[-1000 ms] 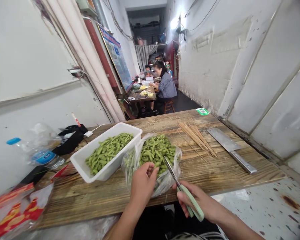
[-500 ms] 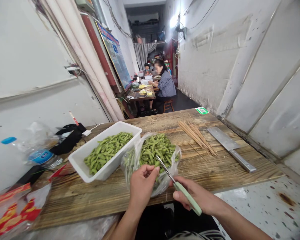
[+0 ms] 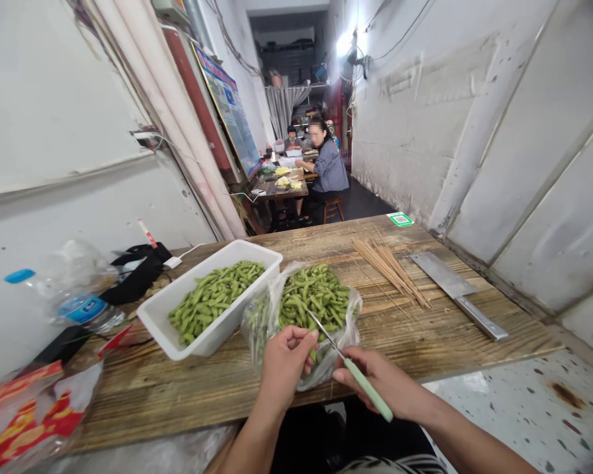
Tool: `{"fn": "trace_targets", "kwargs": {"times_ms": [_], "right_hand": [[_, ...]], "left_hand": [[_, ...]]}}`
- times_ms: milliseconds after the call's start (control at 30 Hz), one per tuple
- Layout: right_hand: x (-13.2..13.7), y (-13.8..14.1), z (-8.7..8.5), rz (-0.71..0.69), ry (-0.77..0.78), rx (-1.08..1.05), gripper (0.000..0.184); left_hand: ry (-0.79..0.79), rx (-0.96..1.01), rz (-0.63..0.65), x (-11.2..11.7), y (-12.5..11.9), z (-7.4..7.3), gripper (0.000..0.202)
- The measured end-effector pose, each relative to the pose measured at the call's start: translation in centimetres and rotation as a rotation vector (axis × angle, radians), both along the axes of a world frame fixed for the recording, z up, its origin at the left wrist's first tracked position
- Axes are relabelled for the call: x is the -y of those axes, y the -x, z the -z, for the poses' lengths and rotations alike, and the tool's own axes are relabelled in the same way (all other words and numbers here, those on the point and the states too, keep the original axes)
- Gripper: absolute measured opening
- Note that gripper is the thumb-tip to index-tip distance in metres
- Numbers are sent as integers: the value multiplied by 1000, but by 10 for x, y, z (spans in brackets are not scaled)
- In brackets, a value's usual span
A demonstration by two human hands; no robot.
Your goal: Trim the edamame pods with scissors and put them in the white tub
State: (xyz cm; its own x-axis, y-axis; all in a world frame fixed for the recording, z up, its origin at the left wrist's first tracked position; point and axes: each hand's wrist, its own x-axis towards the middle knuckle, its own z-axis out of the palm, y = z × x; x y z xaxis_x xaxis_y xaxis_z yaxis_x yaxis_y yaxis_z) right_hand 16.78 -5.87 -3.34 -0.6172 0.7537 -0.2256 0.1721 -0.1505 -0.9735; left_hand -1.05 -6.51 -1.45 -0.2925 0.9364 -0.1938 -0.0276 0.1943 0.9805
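Observation:
My left hand (image 3: 284,362) is closed in a pinch on a green bean pod at the near edge of a clear plastic bag of bean pods (image 3: 309,299). My right hand (image 3: 380,382) grips green-handled scissors (image 3: 348,365), whose blades point at the pod by my left fingers. A white rectangular tub (image 3: 178,316) holding more green pods stands just left of the bag. All of this rests on a wooden table (image 3: 425,336).
A bundle of bamboo skewers (image 3: 390,270) and a cleaver (image 3: 454,293) lie at the right of the table. A water bottle (image 3: 72,299), a black pouch (image 3: 138,273) and red packaging (image 3: 24,415) sit at the left. A person in a striped shirt (image 3: 329,171) sits at a far table.
The scissors have swung left toward my left fingers, and their blades have come closer together. My left hand stays pinched at the bag's edge.

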Motion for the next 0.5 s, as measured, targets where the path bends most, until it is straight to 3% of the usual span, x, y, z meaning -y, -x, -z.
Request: {"fn": "trace_targets", "kwargs": {"times_ms": [333,500], "right_hand": [[-3,0,2,27,16,38,37],[1,-4,-1,-29,83,-70,45]], "left_hand": [[65,69,134,-3,11,-8,39],[-97,273,-126,-9,13,-10,41]]}}
